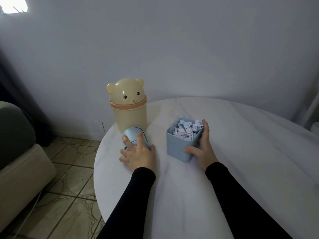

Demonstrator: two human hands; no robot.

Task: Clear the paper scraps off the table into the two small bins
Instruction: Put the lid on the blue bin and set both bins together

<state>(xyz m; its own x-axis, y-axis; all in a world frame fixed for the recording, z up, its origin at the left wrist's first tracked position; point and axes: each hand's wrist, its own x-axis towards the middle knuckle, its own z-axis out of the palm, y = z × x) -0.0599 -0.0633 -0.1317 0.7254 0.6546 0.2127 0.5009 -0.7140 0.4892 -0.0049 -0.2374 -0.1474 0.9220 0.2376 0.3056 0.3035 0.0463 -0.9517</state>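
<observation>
Head view | blue bin (179, 149), filled with paper scraps (187, 129), is gripped at its near corner by the right hand (202, 149) | blue domed lid (136, 137) is clasped by the left hand (139, 155), before the bear-lidded bin (128, 107) | all borne on the white counter (224, 187).

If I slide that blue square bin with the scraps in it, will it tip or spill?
Probably not: the blue bin looks squat and flat-based. The scraps sit heaped near the rim, so a jerk may shed some. It is likely light; the right hand steadies it.
</observation>
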